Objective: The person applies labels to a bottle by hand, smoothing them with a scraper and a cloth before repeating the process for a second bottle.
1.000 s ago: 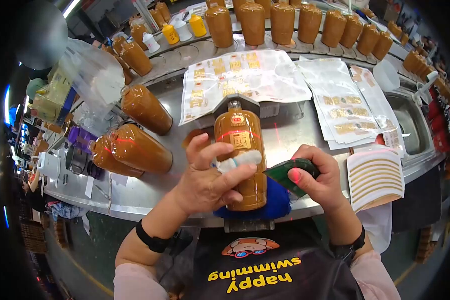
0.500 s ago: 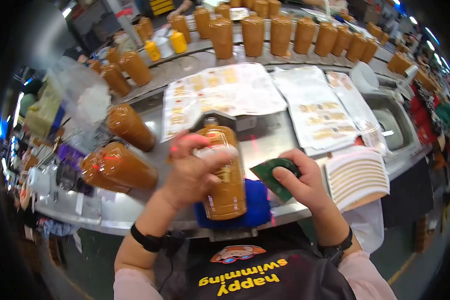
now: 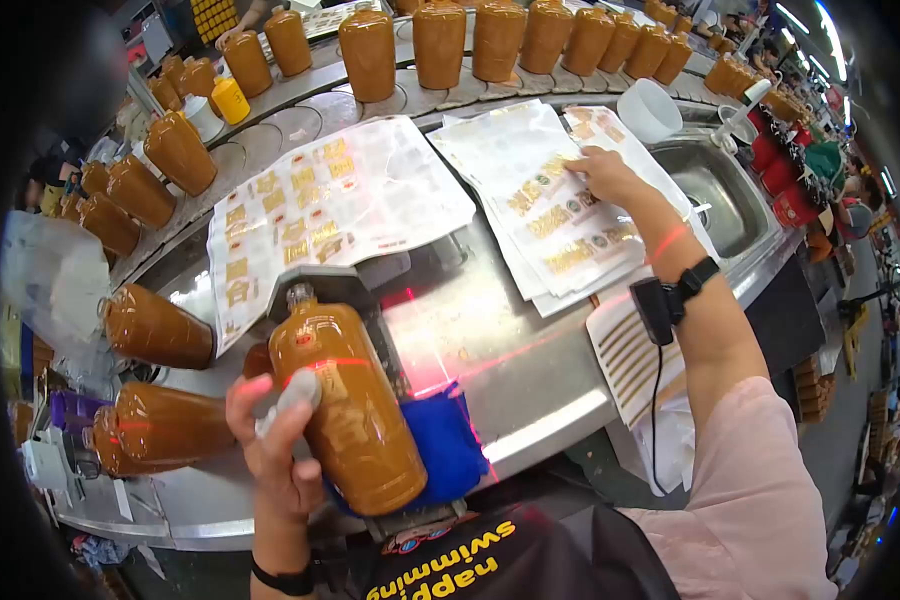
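Note:
A glossy brown bottle (image 3: pixel 355 425) lies on its back in a metal cradle (image 3: pixel 315 278), its neck pointing away and gold lettering on its front. My left hand (image 3: pixel 275 440) is at the bottle's left side, fingers apart, with whitish covers on fingertips. My right hand (image 3: pixel 610 180) reaches to a stack of white sheets with gold lettering (image 3: pixel 530 270), index finger stretched onto the top sheet. Its other fingers are curled, and what they hold is hidden. A blue cloth (image 3: pixel 445 445) sits under and beside the bottle.
More printed sheets (image 3: pixel 400 190) lie behind the cradle. Brown bottles (image 3: pixel 165 325) stand or lean at the left, and others (image 3: pixel 438 45) line the curved conveyor. A metal sink (image 3: pixel 725 195), a white bowl (image 3: pixel 648 110) and a ribbed white stack (image 3: pixel 630 350) are at the right.
My right hand has moved from beside the bottle forward and right onto the sheets, and its green scraper is out of sight. My left hand has shifted off the bottle's front. The view has turned.

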Available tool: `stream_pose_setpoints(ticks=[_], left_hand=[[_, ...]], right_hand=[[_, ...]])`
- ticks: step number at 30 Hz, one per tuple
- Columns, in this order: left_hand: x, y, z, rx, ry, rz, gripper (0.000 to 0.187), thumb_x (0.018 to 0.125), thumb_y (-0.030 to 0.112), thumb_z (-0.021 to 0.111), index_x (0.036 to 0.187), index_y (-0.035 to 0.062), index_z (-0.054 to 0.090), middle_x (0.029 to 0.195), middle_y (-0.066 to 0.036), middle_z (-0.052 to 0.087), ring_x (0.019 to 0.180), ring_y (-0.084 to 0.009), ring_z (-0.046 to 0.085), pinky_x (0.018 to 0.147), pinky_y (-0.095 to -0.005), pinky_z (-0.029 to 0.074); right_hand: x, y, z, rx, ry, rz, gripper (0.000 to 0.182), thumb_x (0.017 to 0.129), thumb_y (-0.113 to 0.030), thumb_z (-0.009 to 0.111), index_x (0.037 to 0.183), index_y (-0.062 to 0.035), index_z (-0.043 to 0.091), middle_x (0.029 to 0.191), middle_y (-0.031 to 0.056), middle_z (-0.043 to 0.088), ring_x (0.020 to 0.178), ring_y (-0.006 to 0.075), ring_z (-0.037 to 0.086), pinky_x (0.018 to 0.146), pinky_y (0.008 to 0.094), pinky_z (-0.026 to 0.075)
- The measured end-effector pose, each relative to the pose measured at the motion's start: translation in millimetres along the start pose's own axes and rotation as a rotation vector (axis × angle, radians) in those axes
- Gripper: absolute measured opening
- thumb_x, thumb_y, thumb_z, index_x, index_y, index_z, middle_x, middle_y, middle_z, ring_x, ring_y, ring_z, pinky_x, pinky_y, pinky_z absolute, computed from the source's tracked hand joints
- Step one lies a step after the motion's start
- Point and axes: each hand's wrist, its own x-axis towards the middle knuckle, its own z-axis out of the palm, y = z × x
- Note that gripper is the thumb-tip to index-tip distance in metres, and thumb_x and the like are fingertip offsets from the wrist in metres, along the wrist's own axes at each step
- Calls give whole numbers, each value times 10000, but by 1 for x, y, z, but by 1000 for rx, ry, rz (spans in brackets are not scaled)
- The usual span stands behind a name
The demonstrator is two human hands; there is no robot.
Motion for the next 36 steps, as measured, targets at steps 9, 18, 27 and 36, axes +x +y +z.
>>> stream_pose_setpoints(ticks=[9,18,27,36], left_hand=[[-12,4,8,-23,55,-71,438,991,540,397,1250,216,535,1326,-232,429,1220,-364,418,1054,-577,281],[-7,10,7,-45,59,-66,424,994,510,425,1228,184,561,1322,-249,441,1222,-371,413,1065,-560,278],[35,29,-15,-174,86,-117,294,941,206,485,1096,4,632,1204,-184,574,1155,-278,503,1065,-418,335],[72,53,-36,-678,-333,-314,268,852,154,662,1100,56,634,1029,-80,608,1028,-201,541,918,-330,410]], right_hand=[[108,-17,-15,-67,225,124,542,761,-532,721,1030,-62,713,1148,235,606,1085,367,581,921,421,476],[99,-15,-37,-149,327,159,222,808,-331,693,949,-163,723,1162,105,566,1123,348,525,907,508,482],[-85,-176,-163,102,425,-709,177,850,-184,703,811,-24,639,1098,109,588,1016,306,566,870,390,455],[-220,-267,-196,717,386,-1054,176,867,-102,695,779,9,590,1105,161,610,973,197,571,832,311,437]])
